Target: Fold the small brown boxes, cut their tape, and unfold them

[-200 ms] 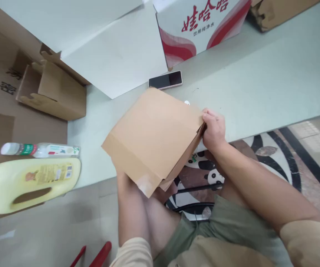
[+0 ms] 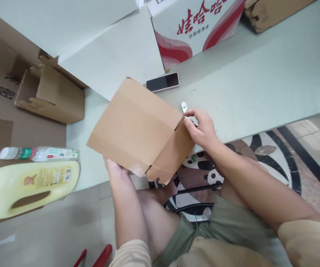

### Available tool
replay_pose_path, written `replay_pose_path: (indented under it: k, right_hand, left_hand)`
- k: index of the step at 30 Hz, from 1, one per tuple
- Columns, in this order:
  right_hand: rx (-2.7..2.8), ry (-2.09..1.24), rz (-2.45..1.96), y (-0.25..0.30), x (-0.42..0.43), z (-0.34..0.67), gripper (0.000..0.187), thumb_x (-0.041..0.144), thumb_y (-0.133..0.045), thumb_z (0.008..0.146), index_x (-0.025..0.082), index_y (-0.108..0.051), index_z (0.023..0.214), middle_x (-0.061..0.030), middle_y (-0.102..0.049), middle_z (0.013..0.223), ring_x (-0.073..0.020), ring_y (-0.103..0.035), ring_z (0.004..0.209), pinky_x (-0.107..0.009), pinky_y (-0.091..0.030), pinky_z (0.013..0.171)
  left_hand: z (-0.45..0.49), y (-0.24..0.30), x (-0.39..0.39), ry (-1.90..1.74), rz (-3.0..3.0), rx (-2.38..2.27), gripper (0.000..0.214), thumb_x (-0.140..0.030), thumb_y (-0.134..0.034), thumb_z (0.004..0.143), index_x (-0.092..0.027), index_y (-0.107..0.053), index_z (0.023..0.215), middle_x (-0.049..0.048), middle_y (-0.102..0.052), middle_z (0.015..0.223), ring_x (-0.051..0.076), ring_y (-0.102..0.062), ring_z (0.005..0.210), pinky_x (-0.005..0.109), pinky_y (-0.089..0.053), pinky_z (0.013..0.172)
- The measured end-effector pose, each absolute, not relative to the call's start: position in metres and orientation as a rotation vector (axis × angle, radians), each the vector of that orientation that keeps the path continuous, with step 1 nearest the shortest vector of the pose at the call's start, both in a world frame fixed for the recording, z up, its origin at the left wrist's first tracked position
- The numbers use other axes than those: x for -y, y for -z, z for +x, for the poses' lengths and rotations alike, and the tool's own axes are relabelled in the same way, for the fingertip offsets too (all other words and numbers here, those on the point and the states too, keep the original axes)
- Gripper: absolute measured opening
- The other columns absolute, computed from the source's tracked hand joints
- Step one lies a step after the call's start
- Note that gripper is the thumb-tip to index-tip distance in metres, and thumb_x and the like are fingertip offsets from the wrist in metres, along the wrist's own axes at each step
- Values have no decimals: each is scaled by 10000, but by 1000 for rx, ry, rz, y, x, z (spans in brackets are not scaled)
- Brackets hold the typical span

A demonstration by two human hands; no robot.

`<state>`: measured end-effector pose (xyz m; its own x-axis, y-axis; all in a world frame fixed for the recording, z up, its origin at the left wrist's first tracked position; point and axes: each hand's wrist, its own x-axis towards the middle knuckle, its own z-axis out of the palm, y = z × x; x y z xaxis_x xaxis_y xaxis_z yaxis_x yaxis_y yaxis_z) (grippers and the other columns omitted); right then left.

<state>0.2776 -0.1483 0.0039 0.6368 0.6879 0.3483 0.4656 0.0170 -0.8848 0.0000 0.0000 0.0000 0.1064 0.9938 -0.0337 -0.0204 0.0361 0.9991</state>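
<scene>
Worn on the head, a single camera looks forward and steeply down over a tabletop [image 2: 260,78], whose near edge slants upward to the right across the frame. The wearer's shorts [image 2: 229,226] and sleeves [image 2: 307,239] crowd the bottom, close to the lens. The left hand [image 2: 116,168], right hand [image 2: 203,128] and cardboard [image 2: 126,126] appear around mid-frame, at arm's length. Farther off, a white-and-red box [image 2: 193,40] is cropped by the upper edge.
</scene>
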Motion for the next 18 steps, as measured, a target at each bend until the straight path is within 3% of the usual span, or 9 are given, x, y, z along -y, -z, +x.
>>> replay_pose_path:
  k: [2, 5, 7, 9, 11, 15, 18]
  right_hand:
    - [994, -145, -1653, 1, 146, 281, 257, 387, -559, 849, 208, -611, 1026, -111, -695, 1074, -269, -631, 1052, -470, -484, 962]
    - [816, -281, -1630, 9, 143, 285, 469, 491, -632, 823, 204, -566, 1188, -135, -654, 1246, -252, -647, 1031, -442, -538, 884]
    - [723, -573, -1524, 13, 141, 284, 538, 605, -634, 812, 211, -577, 1174, -118, -682, 1181, -202, -661, 826, -382, -561, 714]
    - [711, -896, -1364, 15, 141, 279, 569, 704, -619, 790, 208, -619, 1068, -87, -717, 977, -181, -642, 683, -353, -550, 611]
    - [694, -1083, -1226, 13, 145, 270, 575, 725, -667, 741, 207, -646, 988, -71, -719, 855, -213, -675, 711, -365, -570, 623]
    - [497, -1049, -1115, 2, 157, 261, 539, 603, -775, 676, 203, -639, 1011, -68, -747, 917, -244, -716, 834, -408, -611, 737]
    - [358, -909, -1101, -9, 175, 274, 516, 574, -790, 650, 217, -577, 955, -35, -724, 864, -195, -673, 713, -351, -584, 600]
  left_hand:
    - [4, -3, -1, -1193, 1157, -1095, 361, -576, -672, 769, -242, -659, 903, 21, -758, 941, 231, -684, 1088, 353, -586, 876]
    - [6, -4, -1, -1269, 1122, -1025, 341, -571, -685, 745, -249, -649, 851, 42, -765, 1054, 246, -620, 1259, 367, -549, 1011]
    - [7, -5, 0, -1269, 1115, -991, 340, -568, -677, 748, -248, -657, 858, 66, -759, 1109, 258, -595, 1305, 383, -533, 1050]
    - [9, -4, 2, -1247, 1089, -1015, 347, -564, -671, 736, -240, -671, 860, 88, -762, 1102, 274, -609, 1287, 390, -545, 1033]
    - [12, -4, 5, -1225, 1036, -1056, 346, -556, -655, 732, -230, -681, 848, 100, -769, 1063, 285, -640, 1237, 389, -567, 984]
    - [16, -5, 9, -1245, 931, -931, 353, -569, -575, 782, -229, -665, 819, 86, -756, 934, 241, -692, 1084, 336, -565, 907]
    - [15, -11, 11, -1184, 770, -846, 343, -565, -558, 787, -227, -602, 751, 14, -600, 633, 147, -619, 630, 258, -511, 602]
